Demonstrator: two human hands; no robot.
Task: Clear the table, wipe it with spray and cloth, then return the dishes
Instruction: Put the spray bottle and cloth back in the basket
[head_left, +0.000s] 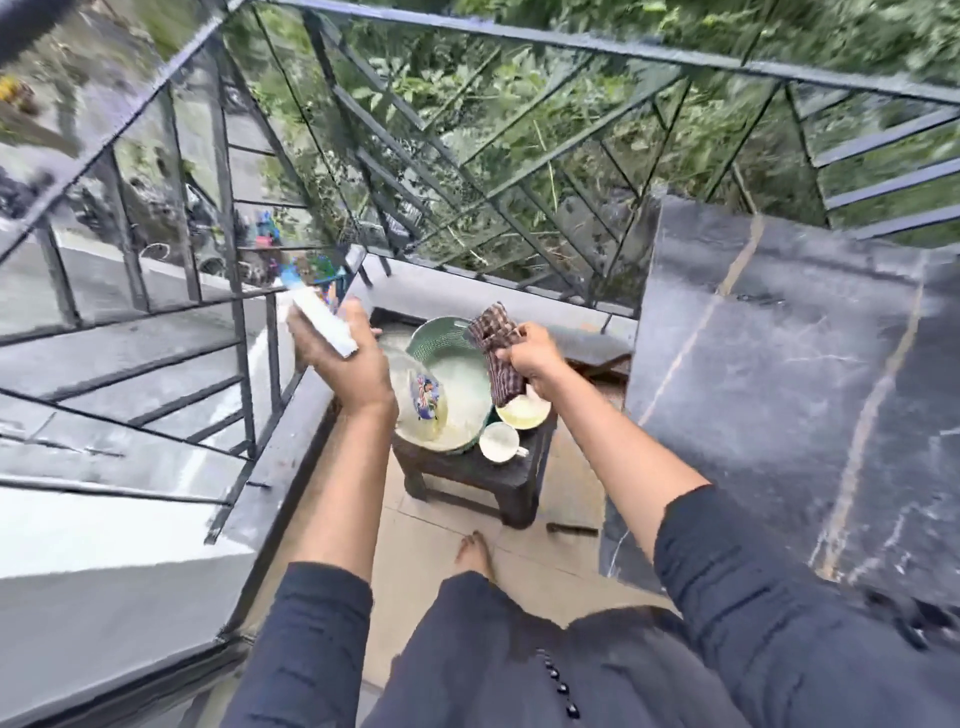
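Observation:
My left hand (340, 358) grips a white spray bottle (322, 319) with a colourful label, held up near the railing. My right hand (530, 358) pinches a brown checked cloth (493, 348) that hangs over the dishes. Below both hands a low dark stool (472, 473) carries a green basin (441, 338), a large white plate with a printed picture (421, 410), a small bowl (522, 413) and a white cup (500, 441). The dark marble table (789, 374) stands to the right of the stool, its top bare.
A black metal railing (363, 145) runs along the left and far side of the narrow balcony, with foliage beyond. A grey ledge (291, 441) lies on the left. My bare foot (475, 553) stands on the tiled floor between ledge and table.

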